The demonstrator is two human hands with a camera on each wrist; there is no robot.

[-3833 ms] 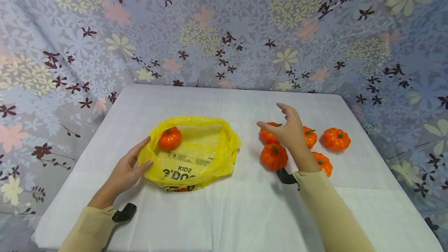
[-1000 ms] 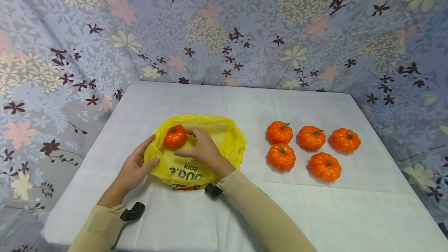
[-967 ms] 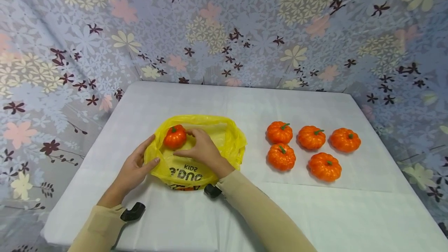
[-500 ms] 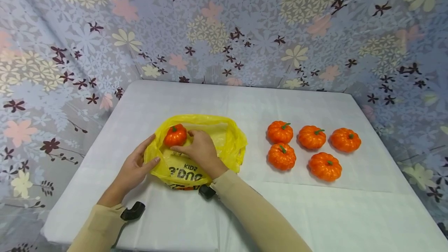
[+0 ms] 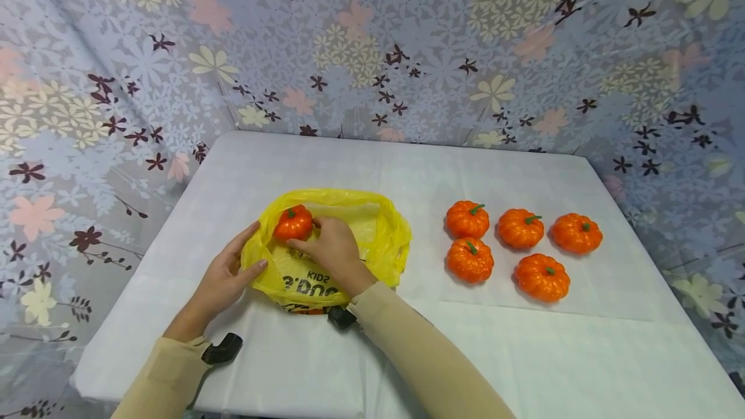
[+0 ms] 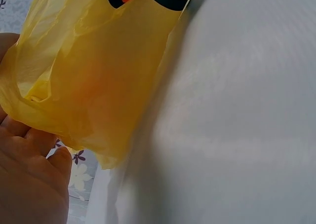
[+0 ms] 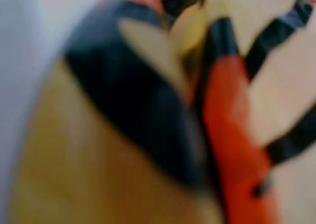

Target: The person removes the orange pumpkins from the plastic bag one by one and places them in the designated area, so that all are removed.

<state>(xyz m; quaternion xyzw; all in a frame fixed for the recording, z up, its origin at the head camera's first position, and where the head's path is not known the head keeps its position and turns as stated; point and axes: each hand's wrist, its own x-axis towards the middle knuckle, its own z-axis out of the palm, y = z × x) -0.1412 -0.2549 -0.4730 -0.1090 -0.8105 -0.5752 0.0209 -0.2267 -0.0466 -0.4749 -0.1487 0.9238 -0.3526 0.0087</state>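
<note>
A yellow plastic bag (image 5: 390, 244) with printed lettering lies open-mouthed on the white-covered table, left of centre. Inside it, against the left wall, sits a small glossy orange pumpkin (image 5: 293, 222) with a green stem. My left hand (image 5: 221, 280) holds the bag's left rim, thumb over the near side and fingers round the outside; the left wrist view shows this hand (image 6: 34, 179) at the yellow film. My right hand (image 5: 334, 247) reaches into the bag and grips the pumpkin's right side between thumb and fingers. The right wrist view is blurred, showing printed bag film (image 7: 237, 130).
Several similar orange pumpkins stand to the right: one at the back (image 5: 467, 219), one just in front of it (image 5: 469, 260), others further right (image 5: 520, 229) (image 5: 576, 233) (image 5: 542, 277). A floral cloth (image 5: 372, 50) hangs behind the table (image 5: 326, 160).
My right hand has come from over the right-hand pumpkins into the bag. In the last second it has closed in on the pumpkin there. My left hand stays at the rim.
</note>
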